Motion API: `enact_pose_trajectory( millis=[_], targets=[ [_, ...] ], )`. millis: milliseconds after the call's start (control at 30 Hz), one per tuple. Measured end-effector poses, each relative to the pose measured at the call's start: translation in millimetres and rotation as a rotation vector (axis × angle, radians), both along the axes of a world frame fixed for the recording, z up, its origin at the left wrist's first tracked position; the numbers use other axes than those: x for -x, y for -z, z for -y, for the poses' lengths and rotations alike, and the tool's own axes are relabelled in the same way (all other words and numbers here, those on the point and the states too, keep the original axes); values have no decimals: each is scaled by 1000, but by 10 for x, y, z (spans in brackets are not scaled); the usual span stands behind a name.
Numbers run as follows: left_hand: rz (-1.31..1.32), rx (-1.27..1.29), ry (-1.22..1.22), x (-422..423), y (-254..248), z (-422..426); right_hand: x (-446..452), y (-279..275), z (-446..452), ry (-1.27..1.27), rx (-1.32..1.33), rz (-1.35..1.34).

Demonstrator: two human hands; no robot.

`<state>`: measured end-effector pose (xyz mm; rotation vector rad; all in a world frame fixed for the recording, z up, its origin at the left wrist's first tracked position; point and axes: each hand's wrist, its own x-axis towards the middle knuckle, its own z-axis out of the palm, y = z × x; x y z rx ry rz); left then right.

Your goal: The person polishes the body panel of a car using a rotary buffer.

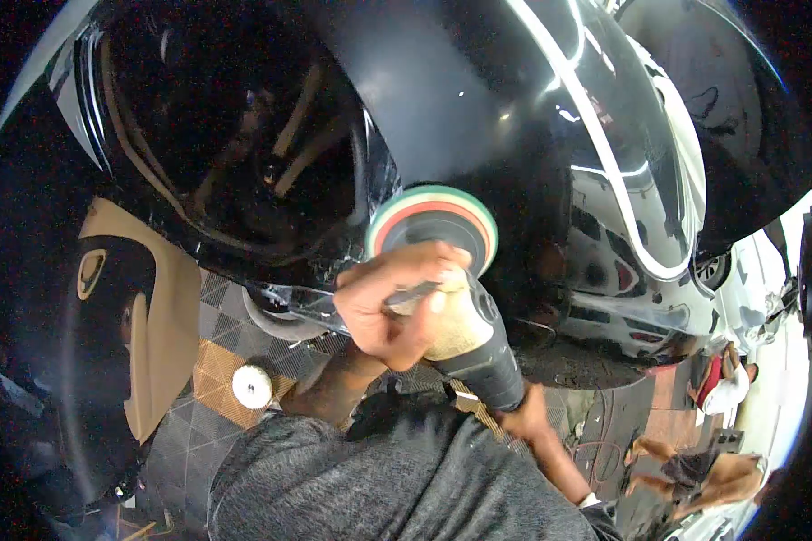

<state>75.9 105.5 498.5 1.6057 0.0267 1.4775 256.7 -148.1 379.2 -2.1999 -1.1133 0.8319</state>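
A car polisher (478,352) with a round foam pad (480,212), ringed green, yellow and red, lies against the glossy black car panel (415,99) beside the open door frame. My left hand (388,307) is closed around the front of the polisher, just behind the pad. At the rear end of its dark body, my right hand (525,417) grips the handle, with its fingers partly hidden by the tool.
An open car door (167,298) with tan trim stands at the left. A white round pad (252,387) lies on the tiled floor (221,311). A hose (604,451) runs along the floor at right, near other people (726,388) and white cars.
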Motion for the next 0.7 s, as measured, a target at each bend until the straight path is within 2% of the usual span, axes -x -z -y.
enact_pose_trajectory(
  millis=[67,200,233,267,400,433,500,567,600,633,700],
  targets=[
    [-78,-67,-6,-104,-156,-4,152,200,-43,97,-47,-149],
    [-85,-136,67,-262,-268,-14,226,522,18,35,-47,-269],
    [-76,-200,65,-329,-317,-32,280,559,-25,83,-162,-234],
    [-211,-242,124,-261,-420,-22,381,591,-68,149,-276,-217],
    [-346,-420,233,-360,-713,-179,501,347,-247,101,-102,-402],
    [-368,-472,253,-373,-773,-254,535,455,-237,61,-256,-388],
    [-384,-512,274,-333,-862,-407,760,409,-471,30,-394,-425],
    [-306,-451,279,-243,-971,-567,816,64,-864,-37,-434,-490],
    [-293,-400,372,-203,-1013,-752,1169,148,-1104,-14,-515,-537],
    [-308,-492,442,-151,-1119,-901,1334,181,-1261,-19,-605,-538],
    [-486,-585,532,78,-1409,-1260,1776,276,-1718,-50,-732,-518]
  ],
)
